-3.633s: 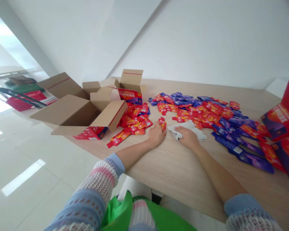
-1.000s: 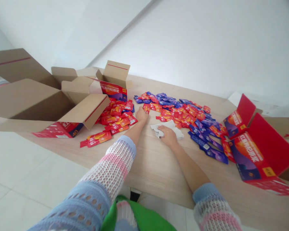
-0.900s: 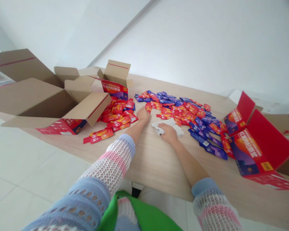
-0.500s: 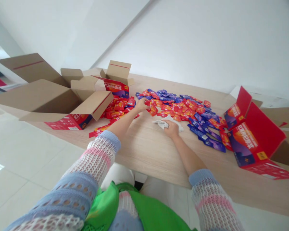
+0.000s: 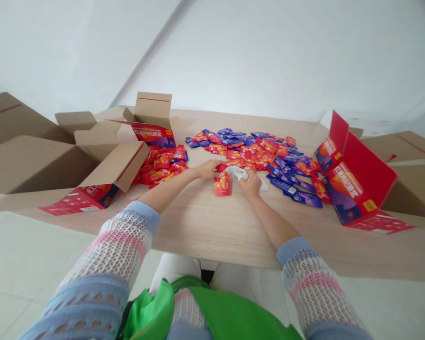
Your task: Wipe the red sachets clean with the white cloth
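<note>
My left hand [image 5: 208,169] is closed on the upper end of a red sachet [image 5: 222,186], which hangs over the bare wood in front of me. Bunched in my right hand [image 5: 250,183] is a white cloth [image 5: 236,171]. The cloth's front part reaches the sachet's upper right edge, and a loose end trails beside my palm. Just beyond both hands spreads a heap of red sachets [image 5: 250,154], mixed with purple-blue sachets [image 5: 286,174] on the right. A smaller pile of red sachets [image 5: 162,163] lies left of my left forearm.
On the wooden table [image 5: 212,231], a large open carton [image 5: 88,198] stands at the left, with a smaller open red box [image 5: 154,134] behind it. Another open red carton [image 5: 354,193] stands at the right. A white wall [image 5: 255,61] rises behind the table.
My left hand has moved nearer to my right, bringing a red sachet in front of the heap. The cloth in my right hand now meets it. The view has shifted right.
</note>
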The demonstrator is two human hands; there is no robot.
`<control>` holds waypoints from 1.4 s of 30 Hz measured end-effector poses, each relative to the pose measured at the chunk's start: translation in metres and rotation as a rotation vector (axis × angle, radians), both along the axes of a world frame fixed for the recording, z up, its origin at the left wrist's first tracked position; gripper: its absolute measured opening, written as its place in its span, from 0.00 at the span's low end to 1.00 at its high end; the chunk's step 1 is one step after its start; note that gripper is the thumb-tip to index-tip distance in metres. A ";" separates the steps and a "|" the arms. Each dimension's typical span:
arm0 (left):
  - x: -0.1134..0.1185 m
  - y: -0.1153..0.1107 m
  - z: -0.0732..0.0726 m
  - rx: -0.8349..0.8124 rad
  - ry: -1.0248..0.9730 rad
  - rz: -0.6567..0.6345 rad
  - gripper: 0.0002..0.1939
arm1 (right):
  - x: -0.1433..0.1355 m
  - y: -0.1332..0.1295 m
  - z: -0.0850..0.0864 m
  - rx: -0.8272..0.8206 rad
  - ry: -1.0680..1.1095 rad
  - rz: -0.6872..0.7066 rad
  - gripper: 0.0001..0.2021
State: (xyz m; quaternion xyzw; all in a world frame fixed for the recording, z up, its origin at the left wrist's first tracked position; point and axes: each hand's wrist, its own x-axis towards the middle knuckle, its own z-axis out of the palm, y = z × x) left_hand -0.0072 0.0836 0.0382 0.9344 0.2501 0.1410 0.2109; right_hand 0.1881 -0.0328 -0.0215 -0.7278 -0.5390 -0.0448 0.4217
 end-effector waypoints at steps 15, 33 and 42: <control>0.001 -0.067 -0.048 0.051 0.234 0.316 0.46 | -0.003 0.004 0.006 -0.193 -0.155 0.481 0.25; -0.053 0.012 -0.030 -0.131 0.564 -0.234 0.51 | -0.053 -0.015 0.014 -0.245 -0.220 1.224 0.28; -0.051 0.006 -0.022 -0.251 0.520 -0.283 0.57 | -0.052 -0.004 0.005 -0.186 -0.334 1.027 0.28</control>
